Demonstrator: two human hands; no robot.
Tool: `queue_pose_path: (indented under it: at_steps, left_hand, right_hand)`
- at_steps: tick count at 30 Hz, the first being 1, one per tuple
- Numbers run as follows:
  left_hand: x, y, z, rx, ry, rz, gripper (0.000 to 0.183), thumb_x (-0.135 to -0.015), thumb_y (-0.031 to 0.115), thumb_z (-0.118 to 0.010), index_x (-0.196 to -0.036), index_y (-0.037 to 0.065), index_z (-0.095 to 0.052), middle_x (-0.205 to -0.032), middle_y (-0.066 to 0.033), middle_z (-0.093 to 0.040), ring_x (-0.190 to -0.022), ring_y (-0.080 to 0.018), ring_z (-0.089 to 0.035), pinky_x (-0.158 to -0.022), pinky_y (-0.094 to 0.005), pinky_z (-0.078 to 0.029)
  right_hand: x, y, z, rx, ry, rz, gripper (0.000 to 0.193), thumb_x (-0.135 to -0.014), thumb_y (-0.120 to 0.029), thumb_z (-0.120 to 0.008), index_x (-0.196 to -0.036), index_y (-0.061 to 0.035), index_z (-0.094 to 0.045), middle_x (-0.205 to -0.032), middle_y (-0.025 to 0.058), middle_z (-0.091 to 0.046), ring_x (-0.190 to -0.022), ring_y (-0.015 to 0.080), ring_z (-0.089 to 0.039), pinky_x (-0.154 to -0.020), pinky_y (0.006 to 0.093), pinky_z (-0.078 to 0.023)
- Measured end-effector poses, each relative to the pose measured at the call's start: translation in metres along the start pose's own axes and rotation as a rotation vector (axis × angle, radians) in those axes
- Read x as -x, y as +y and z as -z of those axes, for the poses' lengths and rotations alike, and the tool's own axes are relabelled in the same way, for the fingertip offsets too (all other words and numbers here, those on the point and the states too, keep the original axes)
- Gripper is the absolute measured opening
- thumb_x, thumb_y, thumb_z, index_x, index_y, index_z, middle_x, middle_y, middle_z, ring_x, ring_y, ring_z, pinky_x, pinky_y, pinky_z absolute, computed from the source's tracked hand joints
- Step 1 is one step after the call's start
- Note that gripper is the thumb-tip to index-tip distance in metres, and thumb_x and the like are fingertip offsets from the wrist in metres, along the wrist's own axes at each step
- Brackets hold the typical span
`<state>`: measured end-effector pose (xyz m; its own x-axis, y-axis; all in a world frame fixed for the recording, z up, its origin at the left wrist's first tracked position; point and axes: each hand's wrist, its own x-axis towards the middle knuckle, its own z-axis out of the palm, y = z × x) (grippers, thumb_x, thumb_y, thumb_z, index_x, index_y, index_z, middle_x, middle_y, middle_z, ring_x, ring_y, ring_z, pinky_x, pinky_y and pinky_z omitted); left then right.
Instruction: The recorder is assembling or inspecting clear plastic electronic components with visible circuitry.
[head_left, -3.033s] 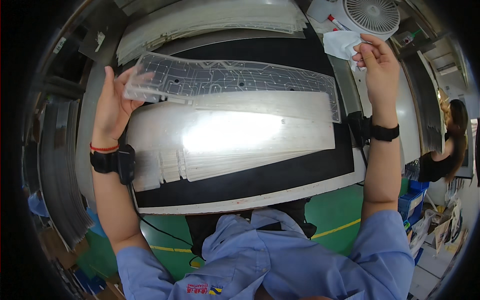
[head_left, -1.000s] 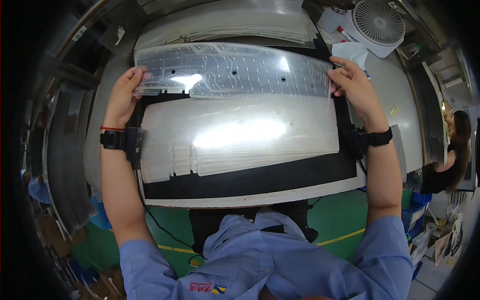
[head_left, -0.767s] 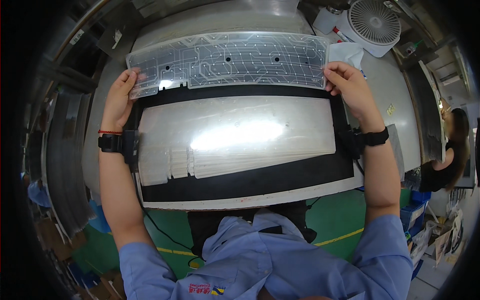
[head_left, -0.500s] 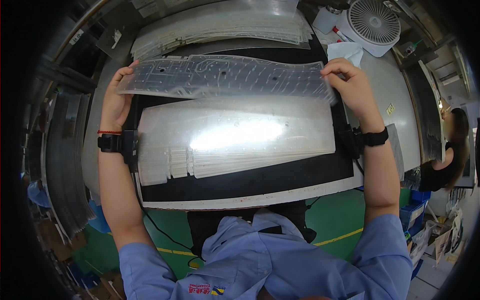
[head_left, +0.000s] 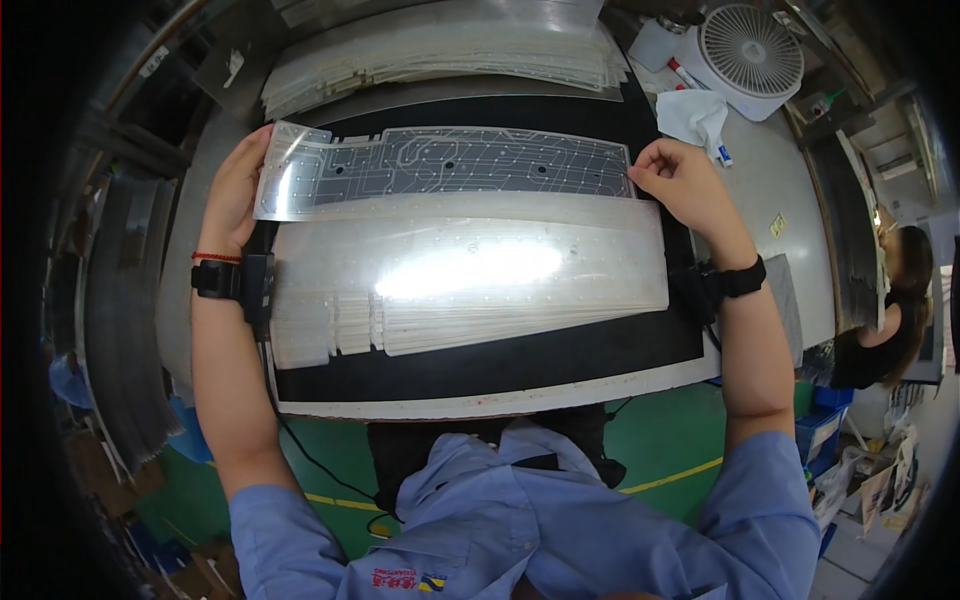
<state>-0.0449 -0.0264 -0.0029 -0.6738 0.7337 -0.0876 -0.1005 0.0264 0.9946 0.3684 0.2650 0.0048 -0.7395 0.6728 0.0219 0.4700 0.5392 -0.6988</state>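
Observation:
A long clear plastic film with printed circuit traces [head_left: 470, 165] lies nearly level over the black mat, just beyond a fanned stack of similar clear films [head_left: 480, 235]. Its left end catches a bright glare. My left hand [head_left: 232, 190] holds the film's left edge, with the fingertips at the far left corner and the thumb partly hidden. At the other end, my right hand [head_left: 682, 190] has thumb and forefinger pinched at the film's right edge. The stack's near edges are spread out in steps toward me.
Beyond the mat [head_left: 500, 372] sits another pile of clear films [head_left: 440, 65]. At the back right are a white fan [head_left: 750, 55], a crumpled white cloth [head_left: 690, 115] and a red marker [head_left: 683, 72]. A person [head_left: 890, 320] is at the far right.
The film has come down flatter onto the mat and its wavy bend is gone. My right hand has moved slightly left and down with the film's right end.

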Motion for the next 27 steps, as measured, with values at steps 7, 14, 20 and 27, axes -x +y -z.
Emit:
queue_pose_path:
  at_steps: [7, 14, 20, 27]
  left_hand:
    - [-0.001, 0.000, -0.003, -0.014, 0.027, 0.043, 0.032, -0.100, 0.025, -0.050, -0.119, 0.001, -0.059, -0.104, -0.0060, -0.066, -0.091, -0.0113, -0.062, -0.082, -0.0236, -0.049]
    - [-0.008, -0.011, 0.012, -0.040, -0.061, 0.016, 0.027, -0.099, 0.024, -0.051, -0.113, 0.002, -0.061, -0.099, -0.0019, -0.065, -0.088, -0.0089, -0.061, -0.080, -0.0223, -0.048]
    - [-0.006, -0.009, 0.009, -0.043, -0.053, 0.018, 0.026, -0.099, 0.023, -0.052, -0.112, 0.003, -0.061, -0.099, -0.0017, -0.065, -0.088, -0.0089, -0.061, -0.080, -0.0221, -0.048]
    - [-0.007, -0.010, 0.010, -0.043, -0.036, 0.016, 0.026, -0.099, 0.023, -0.053, -0.112, 0.003, -0.062, -0.099, -0.0018, -0.065, -0.088, -0.0090, -0.061, -0.081, -0.0218, -0.048]
  right_hand:
    - [-0.015, 0.006, -0.001, -0.007, -0.044, -0.099, 0.012, -0.076, -0.012, -0.072, -0.076, -0.0020, -0.066, -0.065, -0.0012, -0.059, -0.059, 0.0059, -0.050, -0.054, 0.0220, -0.041]
    - [-0.015, -0.001, 0.000, 0.006, -0.082, -0.124, 0.010, -0.078, -0.009, -0.069, -0.075, -0.0014, -0.064, -0.066, -0.0039, -0.056, -0.060, 0.0045, -0.047, -0.055, 0.0205, -0.038]
    - [-0.016, 0.004, 0.000, -0.024, -0.052, -0.101, 0.012, -0.072, -0.011, -0.072, -0.073, -0.0003, -0.066, -0.063, 0.0010, -0.061, -0.059, 0.0073, -0.053, -0.055, 0.0226, -0.042]
    - [-0.015, 0.001, 0.001, -0.044, -0.087, -0.102, 0.012, -0.072, -0.011, -0.071, -0.074, 0.0001, -0.067, -0.064, 0.0007, -0.061, -0.060, 0.0076, -0.054, -0.056, 0.0222, -0.043]
